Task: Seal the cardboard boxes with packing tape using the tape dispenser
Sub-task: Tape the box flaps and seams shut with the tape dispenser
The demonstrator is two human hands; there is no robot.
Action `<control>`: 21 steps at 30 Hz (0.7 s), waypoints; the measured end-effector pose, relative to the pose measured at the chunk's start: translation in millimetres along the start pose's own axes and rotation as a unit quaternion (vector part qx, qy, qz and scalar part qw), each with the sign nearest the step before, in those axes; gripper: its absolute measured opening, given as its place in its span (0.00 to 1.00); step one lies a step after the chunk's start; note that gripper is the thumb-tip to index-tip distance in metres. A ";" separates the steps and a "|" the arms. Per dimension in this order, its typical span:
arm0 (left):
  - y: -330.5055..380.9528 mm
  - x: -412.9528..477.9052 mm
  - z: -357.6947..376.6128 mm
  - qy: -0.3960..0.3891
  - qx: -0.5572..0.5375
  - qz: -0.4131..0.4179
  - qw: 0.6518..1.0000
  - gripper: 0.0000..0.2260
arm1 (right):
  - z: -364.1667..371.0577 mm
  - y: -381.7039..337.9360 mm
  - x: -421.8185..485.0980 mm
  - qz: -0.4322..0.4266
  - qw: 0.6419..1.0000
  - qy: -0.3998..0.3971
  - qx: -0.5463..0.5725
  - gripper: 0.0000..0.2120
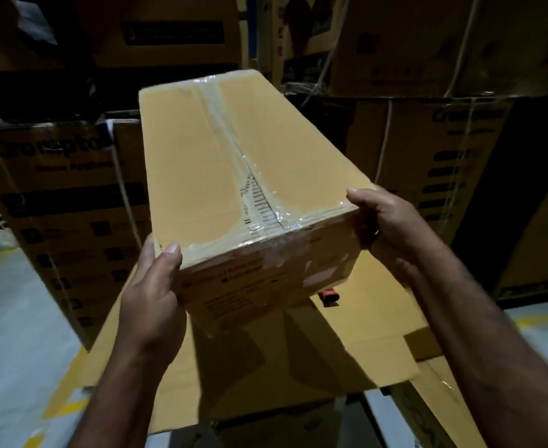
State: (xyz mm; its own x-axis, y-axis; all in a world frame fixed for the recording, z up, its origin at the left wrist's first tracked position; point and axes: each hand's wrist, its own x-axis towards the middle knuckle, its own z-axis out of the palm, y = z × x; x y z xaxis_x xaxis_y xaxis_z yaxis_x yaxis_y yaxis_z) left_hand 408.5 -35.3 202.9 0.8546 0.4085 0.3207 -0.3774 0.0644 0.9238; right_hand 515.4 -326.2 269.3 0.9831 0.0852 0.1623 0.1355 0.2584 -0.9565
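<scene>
Head view: both hands grip a taped box (201, 163) at its near corners — left hand (151, 299), right hand (392, 227). A red-black object (329, 294) peeks out just beneath — too hidden to identify.

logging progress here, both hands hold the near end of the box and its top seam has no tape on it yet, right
Not quite. The top seam is taped: clear tape runs along it and over the near edge, as the head view shows. The left hand and right hand do hold the near end of the box.
</scene>
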 end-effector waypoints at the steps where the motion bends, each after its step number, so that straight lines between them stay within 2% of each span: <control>1: -0.6 2.3 13.2 -0.010 -0.007 -0.002 1.000 0.35 | -12.3 -9.6 -5.6 -0.009 1.000 0.016 -0.006 0.03; 3: -3.4 1.4 43.9 -0.033 -0.036 -0.019 0.999 0.27 | -36.4 -25.8 -18.7 -0.023 0.998 0.051 -0.012 0.04; 6: -5.1 -8.4 87.5 -0.093 -0.125 -0.079 0.985 0.29 | -74.0 -39.6 -39.7 -0.028 0.993 0.106 -0.034 0.07; 10: -15.4 -17.2 127.8 -0.175 -0.164 -0.132 0.962 0.21 | -122.0 -45.6 -72.4 -0.026 0.987 0.157 -0.026 0.04; 14: -21.9 -28.4 166.6 -0.239 -0.157 -0.159 0.945 0.26 | -164.2 -52.3 -108.0 -0.038 0.972 0.230 -0.030 0.10; 17: -27.4 -35.7 201.2 -0.308 -0.142 -0.168 0.925 0.25 | -193.2 -60.7 -134.5 -0.046 0.957 0.286 -0.018 0.03; 18: -27.1 -39.2 213.9 -0.332 -0.136 -0.168 0.918 0.25 | -205.3 -62.5 -141.5 -0.053 0.952 0.302 -0.011 0.03; 21: -33.1 -47.8 257.6 -0.345 -0.128 -0.177 0.913 0.21 | -232.5 -71.1 -158.7 -0.054 0.939 0.340 -0.017 0.01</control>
State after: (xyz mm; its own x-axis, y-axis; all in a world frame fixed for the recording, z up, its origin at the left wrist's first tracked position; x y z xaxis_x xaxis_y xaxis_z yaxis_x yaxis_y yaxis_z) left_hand 472.0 -291.5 210.8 0.9267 -0.3453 0.1483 -0.0290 0.3277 0.9443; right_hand 378.5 -581.8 255.2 0.8134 -0.5766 0.0770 0.2314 0.1992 -0.9523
